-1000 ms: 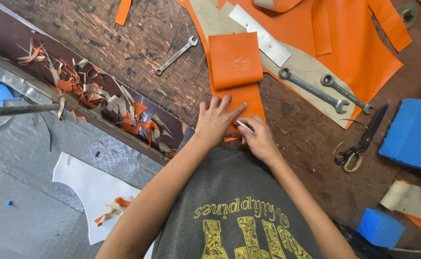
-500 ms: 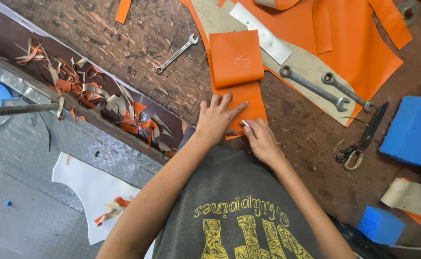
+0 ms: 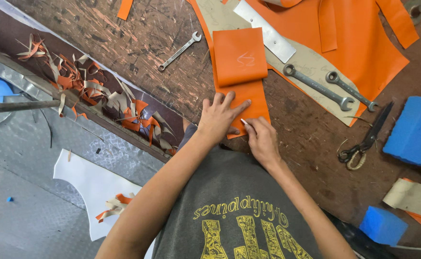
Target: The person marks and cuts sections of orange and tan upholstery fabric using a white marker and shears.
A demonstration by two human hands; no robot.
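On worn brown bench point(image 3: 124, 33), near the front edge: orange leather strip point(image 3: 241, 76), folded over at its far end, lying flat. Left hand point(image 3: 218, 117) open, fingers spread, pressing down on strip's near end. Right hand point(image 3: 261, 139) closed around a small pale tool point(image 3: 243, 122), tip touching strip's near right corner; kind of tool too small to tell. Beyond strip: small wrench point(image 3: 179, 50) to the left, metal ruler point(image 3: 264, 29) and two ring wrenches point(image 3: 328, 86) on a tan pattern sheet point(image 3: 306, 64) to the right. Further right: scissors point(image 3: 366, 139), blue foam block point(image 3: 414, 132). Left of the hands: orange and tan scraps point(image 3: 109, 96) heaped along bench edge.
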